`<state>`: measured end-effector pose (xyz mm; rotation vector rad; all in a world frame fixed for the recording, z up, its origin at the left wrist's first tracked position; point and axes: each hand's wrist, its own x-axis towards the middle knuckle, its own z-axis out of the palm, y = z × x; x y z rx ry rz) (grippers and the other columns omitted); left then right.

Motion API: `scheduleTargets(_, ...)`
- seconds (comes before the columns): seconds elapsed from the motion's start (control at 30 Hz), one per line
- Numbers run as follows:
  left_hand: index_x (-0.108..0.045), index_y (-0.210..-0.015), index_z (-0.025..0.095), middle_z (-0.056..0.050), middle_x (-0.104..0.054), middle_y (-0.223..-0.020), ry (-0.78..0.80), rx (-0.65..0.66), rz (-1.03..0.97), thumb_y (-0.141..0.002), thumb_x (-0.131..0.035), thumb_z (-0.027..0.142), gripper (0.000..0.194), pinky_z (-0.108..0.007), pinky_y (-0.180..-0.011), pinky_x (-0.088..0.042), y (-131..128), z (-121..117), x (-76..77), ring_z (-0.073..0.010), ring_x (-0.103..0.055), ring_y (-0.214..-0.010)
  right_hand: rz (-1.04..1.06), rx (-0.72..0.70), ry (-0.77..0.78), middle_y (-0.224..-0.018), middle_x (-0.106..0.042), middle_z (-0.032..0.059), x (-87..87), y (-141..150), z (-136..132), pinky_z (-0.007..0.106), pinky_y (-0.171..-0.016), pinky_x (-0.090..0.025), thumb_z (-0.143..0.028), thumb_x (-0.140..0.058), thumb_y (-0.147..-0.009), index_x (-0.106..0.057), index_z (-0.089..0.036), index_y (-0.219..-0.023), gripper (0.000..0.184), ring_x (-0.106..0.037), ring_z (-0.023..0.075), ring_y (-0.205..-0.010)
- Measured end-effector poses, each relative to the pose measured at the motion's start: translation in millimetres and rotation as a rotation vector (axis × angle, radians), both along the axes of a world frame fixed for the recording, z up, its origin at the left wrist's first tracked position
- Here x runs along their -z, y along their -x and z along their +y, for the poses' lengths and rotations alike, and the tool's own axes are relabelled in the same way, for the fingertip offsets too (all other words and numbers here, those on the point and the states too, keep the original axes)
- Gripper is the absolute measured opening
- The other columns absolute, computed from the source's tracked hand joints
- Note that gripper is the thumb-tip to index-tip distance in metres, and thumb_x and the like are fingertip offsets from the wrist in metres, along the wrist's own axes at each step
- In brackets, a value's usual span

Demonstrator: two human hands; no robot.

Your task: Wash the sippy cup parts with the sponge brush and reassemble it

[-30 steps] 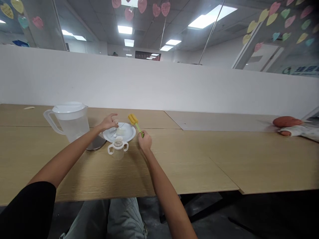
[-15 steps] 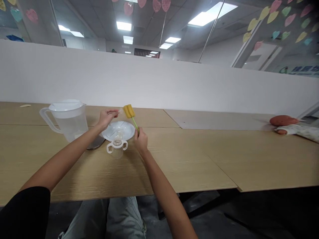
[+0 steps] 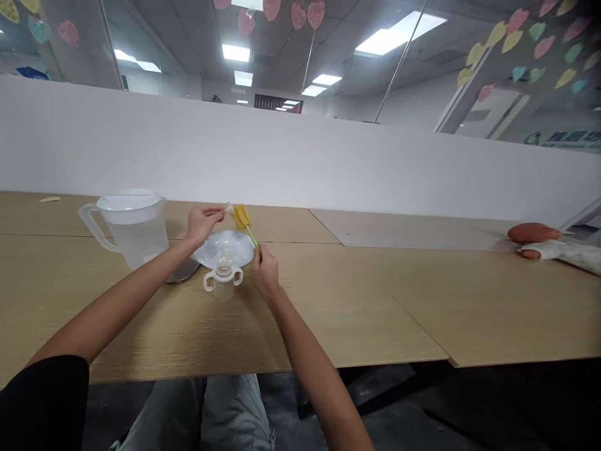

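My right hand (image 3: pixel 267 268) is closed around the green handle of a sponge bottle brush (image 3: pixel 241 217), its yellow head tilted up to the left. Pinched in the fingertips of my left hand (image 3: pixel 205 222) is a small clear piece (image 3: pixel 229 208); its exact kind is too small to make out. The sponge is right beside this piece, and I cannot tell whether they touch. Below both hands, a white plate (image 3: pixel 246 252) lies on the table with something clear on it. A clear baby bottle (image 3: pixel 223 288) with two white side handles stands upright and uncapped in front of the plate.
To the left stands a lidded, translucent pitcher (image 3: pixel 136 235). A round dark metal disc (image 3: pixel 185 270) is partly hidden behind my left forearm. Reddish-brown objects (image 3: pixel 533 232) and a white patterned cloth (image 3: pixel 570 247) lie at the table's far right. A white wall (image 3: pixel 300 163) borders the back.
The brush head has shifted slightly down and left toward the clear piece. My left hand has edged a little to the right, and the view has moved slightly.
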<state>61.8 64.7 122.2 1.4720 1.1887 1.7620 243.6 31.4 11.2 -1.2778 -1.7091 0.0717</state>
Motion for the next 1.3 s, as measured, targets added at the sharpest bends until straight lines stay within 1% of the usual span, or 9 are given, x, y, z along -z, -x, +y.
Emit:
scheduleTargets(0.1, -0.073, -0.078, 0.012, -0.008, -0.073, -0.077, -0.063, 0.012, 0.068, -0.059, -0.076, 0.029, 0.025, -0.031, -0.074, -0.054, -1.7, -0.4, 0.9, -0.0182, -0.067, -0.073, -0.025, -0.049, -0.054, -0.081, -0.068, 0.0071, 2.8, 2.7, -0.4, 0.024, -0.065, -0.041, -0.033, -0.030, -0.096, -0.060, -0.016, -0.107, 0.037, -0.058, 0.0159, -0.068)
scheduleTargets(0.23, -0.072, -0.075, 0.013, -0.008, -0.073, -0.080, -0.112, -0.027, 0.182, -0.062, -0.074, 0.030, 0.021, -0.032, -0.077, -0.053, -2.3, -3.1, 0.8, -0.0185, -0.067, -0.074, -0.029, -0.028, -0.083, -0.083, -0.069, 0.0083, 4.4, 3.6, -1.1, 0.024, -0.064, -0.041, -0.032, -0.028, -0.097, -0.060, -0.015, -0.109, 0.038, -0.059, 0.0161, -0.070)
scheduleTargets(0.47, -0.068, -0.076, 0.015, -0.004, -0.071, -0.071, 0.081, 0.102, 0.234, -0.061, -0.069, 0.027, 0.019, -0.029, -0.070, -0.049, -0.1, -10.9, 3.4, -0.0186, -0.065, -0.070, -0.088, 0.008, -0.087, -0.083, -0.070, 0.0086, 6.5, 0.9, 2.0, 0.023, -0.062, -0.040, -0.028, -0.029, -0.097, -0.060, -0.013, -0.108, 0.036, -0.060, 0.0159, -0.068)
scheduleTargets(0.67, -0.071, -0.082, 0.015, -0.006, -0.073, -0.074, -0.007, -0.101, 0.305, -0.066, -0.070, 0.031, 0.022, -0.028, -0.071, -0.050, 9.4, 3.1, 8.6, -0.0185, -0.067, -0.073, -0.120, 0.010, -0.134, -0.082, -0.069, 0.0087, 8.0, 0.0, 2.9, 0.023, -0.061, -0.040, -0.030, -0.030, -0.097, -0.061, -0.013, -0.108, 0.037, -0.060, 0.0157, -0.068)
scheduleTargets(0.77, -0.072, -0.084, 0.014, -0.008, -0.074, -0.082, -0.070, -0.103, 0.334, -0.067, -0.071, 0.030, 0.023, -0.029, -0.073, -0.052, 12.4, 6.9, 8.3, -0.0191, -0.068, -0.076, -0.116, 0.019, -0.162, -0.082, -0.069, 0.0085, 8.3, -0.6, 3.4, 0.022, -0.061, -0.040, -0.031, -0.028, -0.098, -0.061, -0.014, -0.108, 0.039, -0.060, 0.0153, -0.069)
scheduleTargets(0.87, -0.074, -0.083, 0.014, -0.010, -0.074, -0.086, -0.075, -0.107, 0.387, -0.069, -0.070, 0.031, 0.023, -0.031, -0.075, -0.052, 11.2, 0.7, 6.2, -0.0198, -0.068, -0.077, -0.119, 0.027, -0.151, -0.079, -0.069, 0.0080, 8.8, -0.5, 4.0, 0.022, -0.060, -0.040, -0.031, -0.028, -0.098, -0.062, -0.014, -0.108, 0.039, -0.060, 0.0154, -0.067)
scheduleTargets(1.07, -0.075, -0.077, 0.016, -0.005, -0.074, -0.077, 0.009, 0.028, 0.575, -0.077, -0.061, 0.033, 0.022, -0.027, -0.068, -0.050, -0.6, -17.7, 1.3, -0.0182, -0.066, -0.072, -0.116, 0.026, -0.143, -0.082, -0.070, 0.0101, 9.8, -1.8, 5.2, 0.023, -0.060, -0.041, -0.031, -0.028, -0.097, -0.062, -0.013, -0.109, 0.040, -0.061, 0.0162, -0.067)
scheduleTargets(1.17, -0.075, -0.080, 0.016, -0.006, -0.075, -0.080, -0.032, -0.079, 0.657, -0.078, -0.060, 0.031, 0.021, -0.027, -0.070, -0.050, -1.0, -13.6, 0.7, -0.0185, -0.067, -0.072, -0.139, 0.029, -0.155, -0.079, -0.069, 0.0098, 10.0, -3.3, 5.5, 0.023, -0.060, -0.041, -0.030, -0.027, -0.098, -0.062, -0.012, -0.107, 0.040, -0.061, 0.0165, -0.067)
scheduleTargets(1.3, -0.076, -0.086, 0.016, -0.008, -0.075, -0.086, -0.089, -0.239, 0.695, -0.078, -0.062, 0.028, 0.020, -0.029, -0.075, -0.051, 11.7, 3.1, 3.7, -0.0203, -0.069, -0.078, -0.210, 0.038, -0.173, -0.080, -0.069, 0.0088, 9.9, -4.2, 5.1, 0.023, -0.059, -0.040, -0.028, -0.029, -0.098, -0.063, -0.013, -0.106, 0.038, -0.061, 0.0159, -0.067)
